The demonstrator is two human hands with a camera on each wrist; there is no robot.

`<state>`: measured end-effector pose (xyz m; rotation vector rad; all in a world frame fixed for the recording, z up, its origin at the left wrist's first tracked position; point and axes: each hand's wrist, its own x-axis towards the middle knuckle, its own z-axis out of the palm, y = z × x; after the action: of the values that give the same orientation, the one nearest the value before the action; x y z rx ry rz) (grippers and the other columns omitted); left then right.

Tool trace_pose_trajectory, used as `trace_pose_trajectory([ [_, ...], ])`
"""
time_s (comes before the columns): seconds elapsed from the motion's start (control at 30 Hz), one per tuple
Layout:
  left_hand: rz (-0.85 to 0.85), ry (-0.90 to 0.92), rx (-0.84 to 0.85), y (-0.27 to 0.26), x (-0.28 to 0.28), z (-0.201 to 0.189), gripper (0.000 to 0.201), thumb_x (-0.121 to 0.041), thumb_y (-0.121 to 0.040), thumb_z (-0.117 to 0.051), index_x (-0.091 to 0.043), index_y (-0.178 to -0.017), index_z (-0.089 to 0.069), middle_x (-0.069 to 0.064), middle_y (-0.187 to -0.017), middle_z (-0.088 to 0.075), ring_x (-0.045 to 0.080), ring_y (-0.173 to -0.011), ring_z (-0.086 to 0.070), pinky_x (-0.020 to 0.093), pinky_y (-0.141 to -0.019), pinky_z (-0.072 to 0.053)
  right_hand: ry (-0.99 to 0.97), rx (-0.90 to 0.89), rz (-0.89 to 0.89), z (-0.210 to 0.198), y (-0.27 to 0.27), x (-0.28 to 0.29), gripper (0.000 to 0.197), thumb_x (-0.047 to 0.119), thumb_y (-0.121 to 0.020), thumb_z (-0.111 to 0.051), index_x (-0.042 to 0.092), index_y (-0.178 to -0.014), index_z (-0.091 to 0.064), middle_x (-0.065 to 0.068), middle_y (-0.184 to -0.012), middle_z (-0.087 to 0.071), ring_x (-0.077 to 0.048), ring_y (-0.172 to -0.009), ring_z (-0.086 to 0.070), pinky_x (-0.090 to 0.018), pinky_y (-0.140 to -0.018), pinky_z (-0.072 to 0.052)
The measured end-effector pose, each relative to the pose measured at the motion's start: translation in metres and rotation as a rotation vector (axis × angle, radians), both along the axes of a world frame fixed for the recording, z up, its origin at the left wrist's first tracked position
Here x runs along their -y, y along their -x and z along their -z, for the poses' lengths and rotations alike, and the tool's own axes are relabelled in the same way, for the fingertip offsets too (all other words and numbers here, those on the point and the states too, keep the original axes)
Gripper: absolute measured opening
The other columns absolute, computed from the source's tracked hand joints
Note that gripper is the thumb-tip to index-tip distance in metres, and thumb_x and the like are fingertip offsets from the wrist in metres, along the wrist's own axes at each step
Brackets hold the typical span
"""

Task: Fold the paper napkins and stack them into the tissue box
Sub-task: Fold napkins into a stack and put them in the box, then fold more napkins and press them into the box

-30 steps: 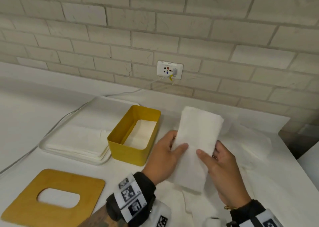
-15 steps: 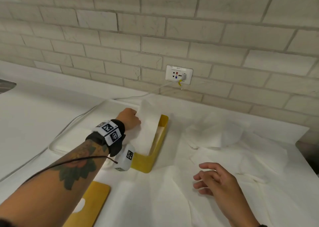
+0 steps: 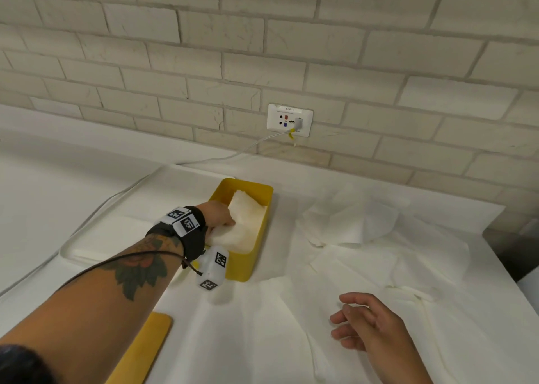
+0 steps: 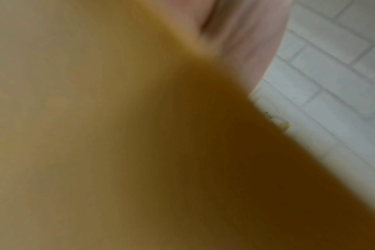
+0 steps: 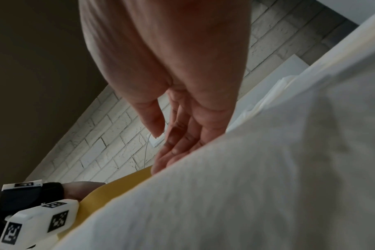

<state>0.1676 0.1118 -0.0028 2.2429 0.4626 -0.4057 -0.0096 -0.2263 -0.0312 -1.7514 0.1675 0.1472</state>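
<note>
**Left hand down in the yellow box with a folded napkin**

The left hand (image 3: 217, 214) reaches into the open yellow tissue box (image 3: 264, 237), which stands on the white counter (image 3: 43, 179) a little toward 11 o'clock from the middle of the head view. The hand lies on a folded napkin (image 3: 248, 223) inside the box; the far end of the napkin leans up against the far wall at 12 o'clock. The fingers are hidden behind the hand and the paper, and the left wrist view is a yellow blur, so whether they pinch the napkin or only press it cannot be told.

The right hand (image 3: 370, 325) is at 5 o'clock, palm down just over the loose napkins (image 3: 350, 223) spread across the right half of the counter. Its fingers (image 5: 176, 140) are loosely curved and hold nothing.

At 9 o'clock from the box, touching its left side, is a clear tray (image 3: 96, 237) with flat white sheets in it. The yellow lid (image 3: 145, 348) lies at 7 o'clock, partly under the left forearm. On the brick wall at 12 o'clock is a white socket (image 3: 288, 119) with a plugged-in cable (image 3: 233, 156) trailing left along the counter.
</note>
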Motion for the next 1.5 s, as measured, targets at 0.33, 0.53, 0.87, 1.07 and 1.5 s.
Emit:
trace_pose_trajectory([
  [0.33,0.057,-0.157,-0.017,0.011,0.024,-0.008,0.039,-0.011,-0.102,-0.057,0.008,-0.136,-0.055,0.024,-0.141,-0.057,0.037,-0.131,-0.055,0.031,-0.087,-0.041,0.031,-0.023,0.008,0.004,0.004,-0.001,0.015,0.002,-0.100,-0.057,0.010,-0.102,-0.069,-0.012,-0.082,-0.076,-0.029,-0.070,-0.073,-0.039,-0.068,-0.056],
  [0.53,0.145,-0.248,0.049,0.026,0.034,-0.034,0.042,-0.026,-0.104,-0.057,0.005,-0.132,-0.055,0.021,-0.132,-0.060,0.037,-0.129,-0.054,0.036,-0.094,-0.044,0.061,-0.021,0.005,0.002,0.009,0.001,0.014,0.006,-0.100,-0.058,0.015,-0.105,-0.068,-0.008,-0.084,-0.077,-0.027,-0.075,-0.075,-0.042,-0.075,-0.060],
  [0.87,0.469,-0.325,0.194,0.098,0.036,-0.059,0.031,-0.041,-0.098,-0.064,-0.014,-0.097,-0.079,0.001,-0.099,-0.075,0.018,-0.093,-0.066,0.034,-0.084,-0.051,0.326,0.087,-0.006,-0.018,0.019,0.015,0.012,0.026,-0.092,-0.073,0.034,-0.100,-0.069,0.018,-0.094,-0.072,0.008,-0.090,-0.063,-0.007,-0.074,-0.046],
  [1.07,0.444,-0.394,0.262,0.120,0.041,-0.050,0.024,-0.031,-0.100,-0.063,-0.016,-0.097,-0.081,0.001,-0.099,-0.077,0.016,-0.094,-0.068,0.033,-0.086,-0.055,0.450,-0.012,-0.031,-0.018,0.017,0.024,0.025,0.033,-0.087,-0.078,0.029,-0.109,-0.066,0.016,-0.108,-0.066,0.001,-0.102,-0.060,-0.007,-0.077,-0.041],
  [1.5,0.631,-0.066,0.889,0.180,0.093,-0.033,0.009,-0.026,-0.092,-0.074,-0.021,-0.097,-0.080,-0.010,-0.098,-0.076,-0.003,-0.080,-0.065,0.016,-0.073,-0.050,0.598,-0.054,-0.183,-0.023,0.045,0.010,0.081,0.047,-0.073,-0.087,0.033,-0.139,-0.043,0.007,-0.132,-0.041,-0.014,-0.124,-0.046,-0.029,-0.104,-0.043],
])
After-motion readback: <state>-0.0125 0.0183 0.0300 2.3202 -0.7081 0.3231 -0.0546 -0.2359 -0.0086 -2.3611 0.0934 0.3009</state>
